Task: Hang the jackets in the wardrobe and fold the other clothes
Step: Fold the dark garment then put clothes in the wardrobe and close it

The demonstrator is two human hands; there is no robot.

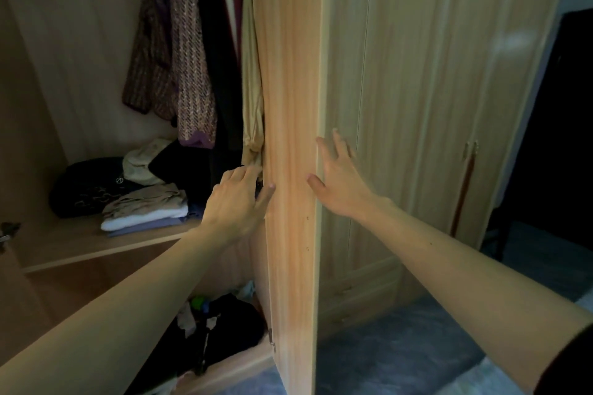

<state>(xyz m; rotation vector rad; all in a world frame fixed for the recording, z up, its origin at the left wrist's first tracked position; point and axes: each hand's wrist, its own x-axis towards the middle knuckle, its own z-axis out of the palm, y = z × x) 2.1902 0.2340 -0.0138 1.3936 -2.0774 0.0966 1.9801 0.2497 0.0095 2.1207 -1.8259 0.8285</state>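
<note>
Working on: the wardrobe door (288, 74), seen edge-on from 12 o'clock down to 6 o'clock through the middle of the view; hanging looks done, and I judge this to be the closing-up step.
Left hand: the left hand (239, 199) sits just at 9 o'clock of the door, fingers curled round its inner edge and thumb laid on the narrow face. The fingertips are hidden, so I cannot tell whether they also touch cloth.
Right hand: the right hand (340, 179), at 3 o'clock of the door, is flat with fingers spread against the outer side and grasps nothing.
Jackets: a tweed jacket (189, 74) and dark garments hang at 11 o'clock inside the wardrobe; a cream satin garment (252, 99) hangs hard against the door, its cuff just above the left fingers.
Folded clothes: a folded pile (147, 212) lies on the shelf (80, 250) at 9 o'clock.
Unfolded: loose clothes (224, 324) sit heaped in the bottom compartment at 7 o'clock.
Next move: probably tuck the satin cuff inward, clear the left fingers, then swing the door shut.
Risk: cloth or fingers could be caught at the door's edge.
</note>
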